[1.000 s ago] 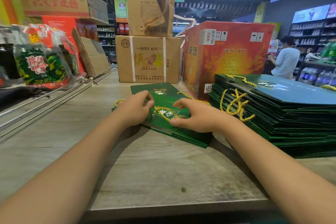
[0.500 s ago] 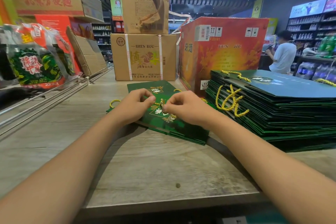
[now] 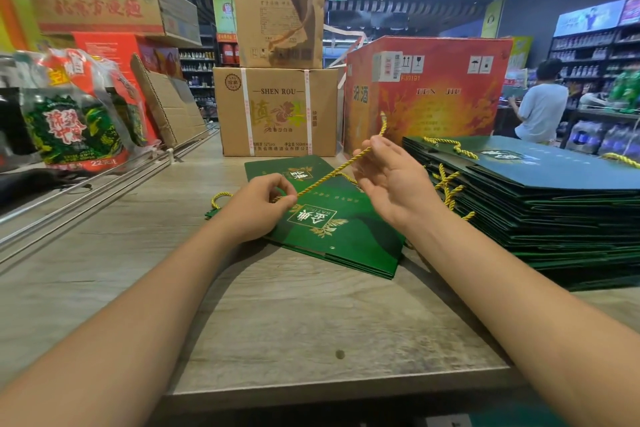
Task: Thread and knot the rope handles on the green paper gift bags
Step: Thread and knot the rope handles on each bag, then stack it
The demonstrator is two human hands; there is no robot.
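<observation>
Mid-threading on the flat green bag (image 3: 349,236) at table centre: left hand (image 3: 258,208) pinched yellow rope (image 3: 332,177) at the bag face, right hand (image 3: 391,180) pinched it higher, drawn taut; probably next, pull through and knot the free end.

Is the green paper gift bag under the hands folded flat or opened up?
Folded flat: the green paper gift bag lies printed face up on the wooden table.
</observation>
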